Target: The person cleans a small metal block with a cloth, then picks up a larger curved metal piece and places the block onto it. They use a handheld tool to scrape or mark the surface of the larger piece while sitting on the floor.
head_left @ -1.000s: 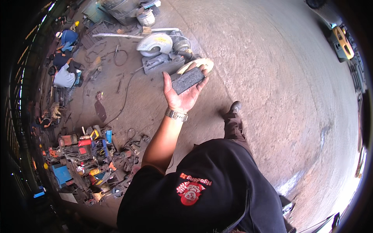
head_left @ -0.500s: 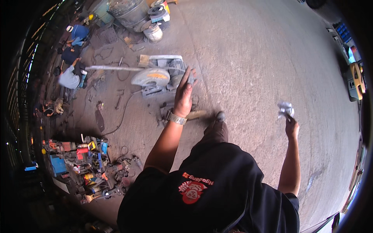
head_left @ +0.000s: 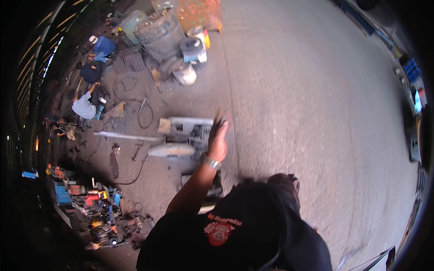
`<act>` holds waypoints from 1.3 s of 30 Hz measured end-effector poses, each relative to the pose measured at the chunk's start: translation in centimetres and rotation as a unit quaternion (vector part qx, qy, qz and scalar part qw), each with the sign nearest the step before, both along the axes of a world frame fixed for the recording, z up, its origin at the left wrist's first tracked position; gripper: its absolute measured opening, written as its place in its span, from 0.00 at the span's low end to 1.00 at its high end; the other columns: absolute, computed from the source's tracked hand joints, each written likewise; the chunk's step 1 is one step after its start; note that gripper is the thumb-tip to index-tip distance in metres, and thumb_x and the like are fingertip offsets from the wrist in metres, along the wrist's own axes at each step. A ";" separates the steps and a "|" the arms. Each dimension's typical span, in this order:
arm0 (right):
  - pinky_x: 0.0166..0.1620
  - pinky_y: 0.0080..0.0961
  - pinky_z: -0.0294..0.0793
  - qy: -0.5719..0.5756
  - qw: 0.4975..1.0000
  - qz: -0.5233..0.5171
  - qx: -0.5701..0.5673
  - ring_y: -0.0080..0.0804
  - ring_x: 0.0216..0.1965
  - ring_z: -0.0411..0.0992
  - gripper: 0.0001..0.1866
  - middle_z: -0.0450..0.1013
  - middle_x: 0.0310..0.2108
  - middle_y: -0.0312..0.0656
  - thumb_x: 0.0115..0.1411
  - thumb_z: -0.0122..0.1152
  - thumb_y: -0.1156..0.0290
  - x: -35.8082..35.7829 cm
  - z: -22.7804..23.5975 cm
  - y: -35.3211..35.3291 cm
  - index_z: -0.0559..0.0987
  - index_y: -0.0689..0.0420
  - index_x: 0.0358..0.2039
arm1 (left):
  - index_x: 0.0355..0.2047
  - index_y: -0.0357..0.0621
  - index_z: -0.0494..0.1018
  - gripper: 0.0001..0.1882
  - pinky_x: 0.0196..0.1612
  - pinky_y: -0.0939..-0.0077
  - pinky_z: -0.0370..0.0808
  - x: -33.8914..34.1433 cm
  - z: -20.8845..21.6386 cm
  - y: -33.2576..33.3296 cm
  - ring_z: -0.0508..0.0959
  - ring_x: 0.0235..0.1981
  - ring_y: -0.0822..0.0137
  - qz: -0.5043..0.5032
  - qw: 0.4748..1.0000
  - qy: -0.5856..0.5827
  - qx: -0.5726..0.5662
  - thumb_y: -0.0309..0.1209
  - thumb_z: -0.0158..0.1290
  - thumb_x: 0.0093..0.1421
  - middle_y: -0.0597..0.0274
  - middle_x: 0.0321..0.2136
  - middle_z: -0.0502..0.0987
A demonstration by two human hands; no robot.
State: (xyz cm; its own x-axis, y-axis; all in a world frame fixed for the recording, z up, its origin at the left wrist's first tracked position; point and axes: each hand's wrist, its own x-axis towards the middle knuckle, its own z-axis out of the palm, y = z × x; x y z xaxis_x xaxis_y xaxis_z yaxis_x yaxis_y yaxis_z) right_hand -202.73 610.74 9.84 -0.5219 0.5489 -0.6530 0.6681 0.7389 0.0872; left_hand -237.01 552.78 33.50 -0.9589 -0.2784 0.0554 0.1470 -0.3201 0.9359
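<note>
My left hand [head_left: 218,144], with a metal-banded watch [head_left: 211,161] at the wrist, is raised in front of me. Its fingertips are smeared by motion, and I cannot make out whether anything is between them. Behind it on the floor stands a cut-off saw [head_left: 169,150] with a round blade guard, a motor and a long pale bar sticking out to the left. The hand overlaps the motor end in the picture; I see no clear contact. My right hand is out of sight, hidden by my dark shirt [head_left: 235,244].
Tools and machine parts [head_left: 99,203] are heaped at the lower left. A large drum [head_left: 160,34], a white bucket [head_left: 184,74] and a rusty bin [head_left: 199,13] stand at the far left. Several people, one in a grey shirt [head_left: 84,107], crouch along the left. A hose [head_left: 140,174] crosses the floor.
The view has shifted, so the saw and drum sit lower in the picture. My right hand, which held a crumpled silvery-white thing, has gone out of sight. My left hand is still raised.
</note>
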 end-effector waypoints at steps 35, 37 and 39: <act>0.40 0.40 0.79 0.316 0.469 0.801 -0.195 0.46 0.36 0.79 0.09 0.79 0.32 0.48 0.50 0.63 0.66 -140.5 3.8 -84.9 0.83 0.55 0.30 | 0.64 0.42 0.65 0.35 0.63 0.50 0.63 -33.3 -5.6 -20.2 0.72 0.59 0.56 0.505 0.817 -0.102 0.259 0.57 0.41 0.69 0.53 0.55 0.75; 0.42 0.37 0.78 0.304 0.588 0.655 -0.364 0.41 0.38 0.79 0.16 0.80 0.37 0.49 0.55 0.64 0.66 -141.3 11.6 -96.3 0.80 0.57 0.44 | 0.63 0.43 0.65 0.35 0.62 0.52 0.63 -28.0 -7.9 -15.0 0.72 0.58 0.54 0.614 0.730 -0.100 0.284 0.58 0.41 0.69 0.55 0.53 0.76; 0.44 0.34 0.78 0.314 0.622 0.474 -0.538 0.35 0.40 0.79 0.25 0.81 0.43 0.50 0.60 0.66 0.65 -142.4 23.1 -103.4 0.76 0.59 0.57 | 0.59 0.44 0.68 0.34 0.58 0.52 0.64 -29.6 -5.0 -10.8 0.72 0.55 0.54 0.696 0.660 -0.097 0.267 0.60 0.43 0.67 0.53 0.52 0.76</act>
